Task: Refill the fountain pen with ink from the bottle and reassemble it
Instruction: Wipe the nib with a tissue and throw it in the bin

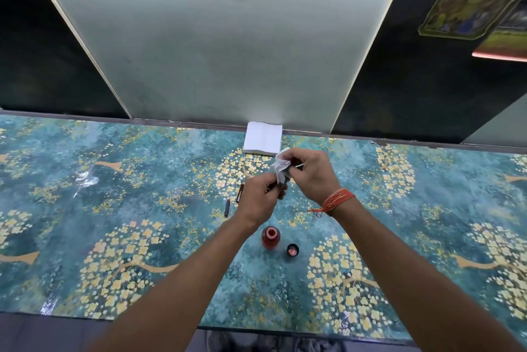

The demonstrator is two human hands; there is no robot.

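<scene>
A long table (85, 152) with a glossy teal covering, printed with yellow-blossomed trees, runs along the wall. On it rest a stack of white tissues (263, 138) at the far edge, two dark pen parts (227, 207) (239, 189), an open ink bottle (270, 237) and its black cap (293, 249) just beside it.

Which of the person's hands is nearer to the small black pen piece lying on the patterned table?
Left. The left hand is just right of the small black pen piece, raised above the table. The right hand, pinching crumpled white tissue, is farther right and farther back.
</scene>
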